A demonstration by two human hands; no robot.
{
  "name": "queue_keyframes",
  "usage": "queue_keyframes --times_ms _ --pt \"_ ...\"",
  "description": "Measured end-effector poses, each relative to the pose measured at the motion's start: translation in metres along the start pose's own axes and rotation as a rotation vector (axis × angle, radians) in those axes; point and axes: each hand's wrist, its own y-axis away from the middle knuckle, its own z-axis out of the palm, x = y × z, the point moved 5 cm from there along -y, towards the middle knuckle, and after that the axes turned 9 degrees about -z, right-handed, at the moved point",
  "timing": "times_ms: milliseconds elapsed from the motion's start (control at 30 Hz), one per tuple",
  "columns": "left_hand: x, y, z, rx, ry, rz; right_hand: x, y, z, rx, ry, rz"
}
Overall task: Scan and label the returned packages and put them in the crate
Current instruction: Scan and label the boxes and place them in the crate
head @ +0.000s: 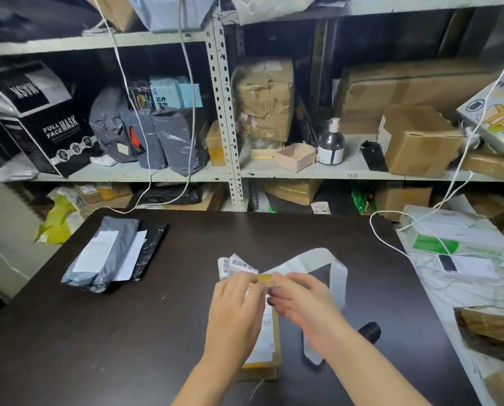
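A small brown box (269,351) lies on the dark table (157,332), close to the person. It has a white paper on top and yellow tape at its far end.

Both hands are over the far end of the box. The left hand (235,313) has its fingers bent and close together, and they pinch a long white sticker strip (337,276) where it has red writing. The right hand (302,303) pinches the same strip with its thumb and fingers, just beside the left hand. The strip makes a big loop to the right of the box and comes back down beside it.

A short black thing (369,332) lies to the right of the box; I cannot tell what it is.

Far to the left of the box is a grey bag (104,253) with a white paper on it. It lies partly on a black bag (154,244).

Behind the box stands a metal shelf (230,118) full of boxes and bags, with a pump bottle (331,145) on it.
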Motion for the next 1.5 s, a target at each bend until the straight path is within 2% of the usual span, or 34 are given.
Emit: queue_keyframes --times_ms 100,167,200,267,333,400,467,600,800,933,1000,1100,1200,1300,1400,1500 --pt "0.002 0.008 -0.005 -0.021 -0.01 0.143 -0.003 0.002 0.004 0.048 0.059 -0.052" --pt "-0.009 0.012 -0.007 -0.139 0.022 0.093 -0.002 0.004 0.004 0.023 0.16 -0.088" --pt "-0.017 0.014 -0.008 -0.234 0.089 -0.025 -0.001 0.004 0.004 0.01 0.197 -0.106" --pt "-0.033 0.022 -0.006 -0.47 0.449 -0.477 0.005 0.003 0.001 0.013 0.222 -0.124" --pt "-0.042 0.034 0.003 -0.522 0.891 -0.951 0.012 0.004 0.0 0.006 0.246 -0.121" --pt "-0.051 0.043 0.012 -0.451 1.064 -1.183 0.023 0.003 0.002 -0.009 0.287 -0.111" --pt "-0.059 0.047 0.016 -0.399 1.049 -1.248 0.036 0.003 0.002 0.006 0.35 -0.102" --pt "-0.069 0.054 0.028 -0.406 0.811 -1.139 0.059 -0.002 -0.001 0.068 0.435 -0.141" --pt "-0.069 0.061 0.047 -0.533 0.312 -0.727 0.084 -0.008 0.006 0.17 0.798 -0.226" --pt "-0.055 0.063 0.058 -0.587 0.02 -0.317 0.087 -0.011 0.02 0.105 1.127 -0.352" --pt "-0.048 0.063 0.056 -0.563 -0.07 -0.218 0.092 -0.011 0.026 0.048 1.346 -0.361" --pt "-0.059 0.072 0.057 -0.52 -0.017 -0.309 0.094 -0.005 0.02 0.105 1.372 -0.32" --pt "-0.081 0.086 0.057 -0.565 0.108 -0.649 0.098 -0.004 0.004 0.16 1.217 -0.31" --pt "-0.092 0.099 0.059 -0.636 0.385 -1.008 0.106 -0.007 -0.008 0.168 0.841 -0.242" --pt "-0.09 0.108 0.059 -0.723 0.582 -1.064 0.115 -0.01 -0.007 0.074 0.732 -0.165" --pt "-0.091 0.117 0.042 -0.71 0.609 -1.045 0.113 -0.004 0.003 0.0 0.733 -0.185"
